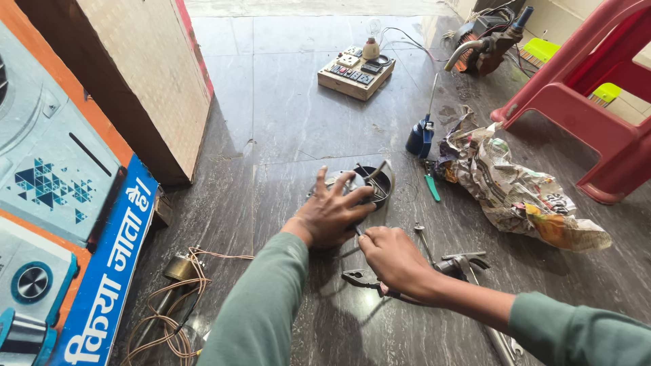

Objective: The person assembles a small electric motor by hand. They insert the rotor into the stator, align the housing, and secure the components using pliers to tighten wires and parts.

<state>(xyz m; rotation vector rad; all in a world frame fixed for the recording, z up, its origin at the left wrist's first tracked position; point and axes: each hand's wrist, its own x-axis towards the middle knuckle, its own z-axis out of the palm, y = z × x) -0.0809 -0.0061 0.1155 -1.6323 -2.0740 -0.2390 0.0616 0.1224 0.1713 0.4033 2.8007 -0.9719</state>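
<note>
A: What kind of surface is the person working on?

B: They are sitting over a dark, grey-veined stone floor (285,122), glossy and reflecting light from the far end of the room. A large printed carton (61,224) is leaning in at the left, with a brown board (149,74) standing behind it.

A: And what are the hands doing?

B: The left hand (332,213) is lying spread, fingers open, pressing on a round metal motor housing (363,181) that is sitting on the floor in the middle of the view. The right hand (393,261) is curling closed just beside it, pinching something thin near the housing's edge; I cannot tell what it is.

A: How many things are lying about?

B: One pair of pliers (359,278) is resting under the right wrist, and one hammer (458,263) is lying just to its right. One green-handled tool (431,186) is lying near one blue oil can (420,135). One crumpled newspaper (515,190) is sprawling beside one red plastic chair (590,102). One wooden switchboard (356,71) is sitting at the far end, with one dismantled motor (485,47) to its right. One coil of copper wire (176,305) is tangling at the lower left.
</note>
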